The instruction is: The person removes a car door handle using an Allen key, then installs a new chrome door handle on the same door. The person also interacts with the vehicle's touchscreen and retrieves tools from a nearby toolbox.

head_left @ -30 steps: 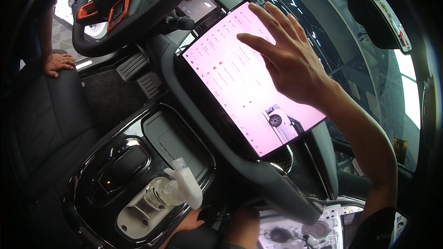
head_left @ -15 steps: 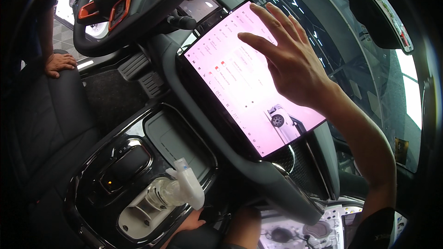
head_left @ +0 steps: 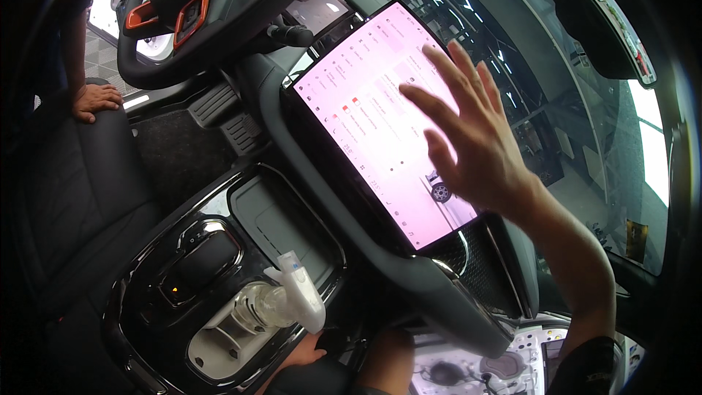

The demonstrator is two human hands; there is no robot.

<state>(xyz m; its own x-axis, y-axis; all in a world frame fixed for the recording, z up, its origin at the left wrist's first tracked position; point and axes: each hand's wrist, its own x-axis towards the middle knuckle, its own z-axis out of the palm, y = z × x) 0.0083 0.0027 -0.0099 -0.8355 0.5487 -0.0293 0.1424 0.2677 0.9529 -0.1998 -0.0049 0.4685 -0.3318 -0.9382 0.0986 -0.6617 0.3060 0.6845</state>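
Observation:
My right hand is open with spread, bent fingers over a large pink-lit touchscreen, index fingertip at its upper middle; I cannot tell whether it touches. The screen shows menus and part of a white car picture. My left hand is partly visible low in the view, below the center console, its visible fingers loosely extended near my leg. A translucent spray bottle with a white head lies tilted in the console's cup holder, just above that hand.
A black steering wheel with orange trim is at upper left. Another person's hand rests on the black seat. Pedals, a windshield, a dark mirror-like panel and an open door's white inner metal surround me.
My right hand has shifted down and rightward from the screen's top edge, with its thumb now dropped lower and apart from the index finger. My left hand looks unchanged.

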